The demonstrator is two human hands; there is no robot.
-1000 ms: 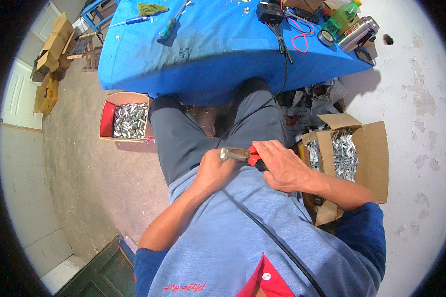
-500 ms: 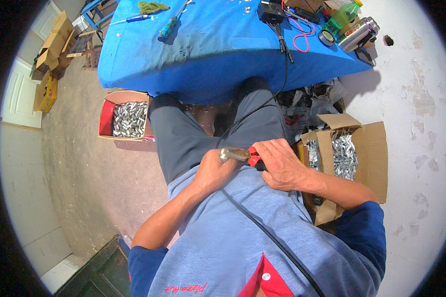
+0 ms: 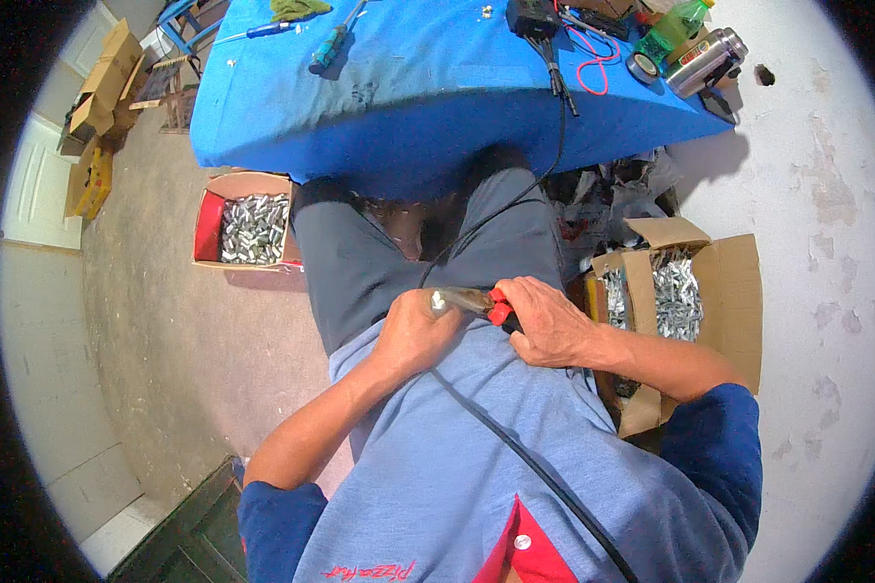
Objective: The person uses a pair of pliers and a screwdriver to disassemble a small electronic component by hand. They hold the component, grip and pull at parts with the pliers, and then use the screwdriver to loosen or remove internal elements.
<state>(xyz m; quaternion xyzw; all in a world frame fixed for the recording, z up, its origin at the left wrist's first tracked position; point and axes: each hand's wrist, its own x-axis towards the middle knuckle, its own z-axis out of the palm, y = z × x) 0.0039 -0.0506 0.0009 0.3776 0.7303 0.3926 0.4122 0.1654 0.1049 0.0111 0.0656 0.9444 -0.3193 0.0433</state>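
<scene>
Same tool [image 3: 469, 299] — left elbow [image 3: 274, 466] wider

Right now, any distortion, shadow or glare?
Head view: fisheye bows the left edge of the floor, corners go black. Head view: shadow on the white wall beside the blue table, highlights on the metal flask. Head view: left hand and right hand look fairly sharp.

blue-covered table [image 3: 418, 63] | green cloth [image 3: 298, 9] | two screwdrivers [image 3: 329, 51] | red cable [image 3: 580, 76] | green bottle [image 3: 673, 39] | metal flask [image 3: 706, 66]

The bare, fist-curled left hand [image 3: 416, 330] and bare, bent-fingered right hand [image 3: 554, 325] are held close together, bare forearms [image 3: 313, 426] angled inward.
</scene>
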